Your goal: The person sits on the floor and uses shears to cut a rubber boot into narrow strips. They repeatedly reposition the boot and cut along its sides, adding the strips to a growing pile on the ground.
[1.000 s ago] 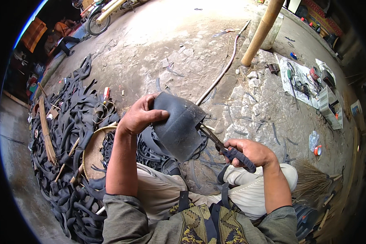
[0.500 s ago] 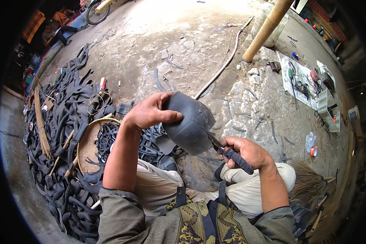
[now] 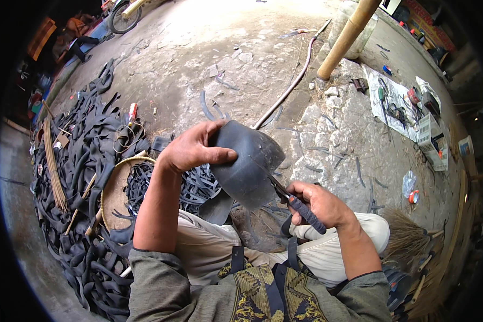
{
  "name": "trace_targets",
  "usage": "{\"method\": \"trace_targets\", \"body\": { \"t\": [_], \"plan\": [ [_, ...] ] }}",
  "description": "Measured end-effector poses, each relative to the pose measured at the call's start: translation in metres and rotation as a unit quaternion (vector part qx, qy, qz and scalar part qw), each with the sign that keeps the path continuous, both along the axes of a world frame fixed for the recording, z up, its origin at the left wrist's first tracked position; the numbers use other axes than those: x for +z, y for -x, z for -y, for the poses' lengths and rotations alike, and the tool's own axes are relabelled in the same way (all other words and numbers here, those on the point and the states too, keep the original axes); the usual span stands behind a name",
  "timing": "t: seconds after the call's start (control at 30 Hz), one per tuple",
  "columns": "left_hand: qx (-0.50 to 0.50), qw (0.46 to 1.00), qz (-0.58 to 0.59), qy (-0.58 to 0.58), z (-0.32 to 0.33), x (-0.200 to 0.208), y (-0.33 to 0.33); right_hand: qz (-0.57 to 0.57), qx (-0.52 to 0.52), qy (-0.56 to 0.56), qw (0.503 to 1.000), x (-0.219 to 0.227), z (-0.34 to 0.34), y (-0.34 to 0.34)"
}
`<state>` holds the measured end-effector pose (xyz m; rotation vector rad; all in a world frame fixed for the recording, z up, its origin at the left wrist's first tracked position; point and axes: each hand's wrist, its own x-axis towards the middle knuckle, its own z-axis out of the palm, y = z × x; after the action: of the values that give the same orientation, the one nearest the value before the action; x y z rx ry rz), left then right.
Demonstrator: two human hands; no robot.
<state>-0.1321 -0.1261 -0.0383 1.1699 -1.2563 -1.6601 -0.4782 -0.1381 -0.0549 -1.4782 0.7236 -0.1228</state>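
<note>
Left hand (image 3: 190, 150) is pinching the curved black rubber inner-tube piece (image 3: 247, 166) at its 9 o'clock edge; right hand (image 3: 319, 203), fist closed around dark-handled scissors (image 3: 295, 203), is meeting its 5 o'clock edge.

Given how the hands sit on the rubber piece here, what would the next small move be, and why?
Probably pushing the scissors further along the cut. The right hand has the blades already entering the lower edge of the curved black rubber piece, while the left hand pinches its top edge, keeping it taut.
</note>
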Motion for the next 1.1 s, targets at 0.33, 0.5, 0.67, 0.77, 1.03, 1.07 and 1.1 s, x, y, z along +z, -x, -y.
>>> {"method": "trace_targets", "body": {
  "t": [0.33, 0.5, 0.67, 0.77, 1.03, 1.07, 1.1],
  "plan": [
    [-0.016, 1.000, 0.018, -0.020, 0.003, 0.004, 0.005, -0.016, 0.002, -0.025, 1.000, 0.000, 0.001, 0.004],
    [-0.018, 1.000, 0.008, -0.014, 0.002, 0.007, 0.004, 0.003, -0.014, -0.012, 1.000, -0.002, -0.002, 0.002],
    [-0.065, 0.998, 0.000, -0.013, 0.001, 0.007, 0.018, -0.012, -0.027, 0.027, 0.999, 0.003, -0.006, -0.004],
    [-0.086, 0.996, 0.028, 0.005, 0.005, 0.004, 0.022, -0.025, -0.040, 0.002, 0.999, 0.004, -0.008, -0.003],
    [-0.053, 0.998, -0.045, -0.009, 0.009, 0.000, 0.019, -0.020, -0.102, -0.129, 0.986, 0.004, -0.012, 0.004],
    [-0.048, 0.997, -0.057, -0.007, 0.008, 0.000, 0.021, -0.003, -0.097, -0.112, 0.989, 0.005, -0.012, 0.004],
    [-0.043, 0.997, -0.063, -0.009, 0.008, 0.000, 0.023, -0.005, -0.088, -0.077, 0.993, 0.005, -0.012, 0.004]
  ]
}}
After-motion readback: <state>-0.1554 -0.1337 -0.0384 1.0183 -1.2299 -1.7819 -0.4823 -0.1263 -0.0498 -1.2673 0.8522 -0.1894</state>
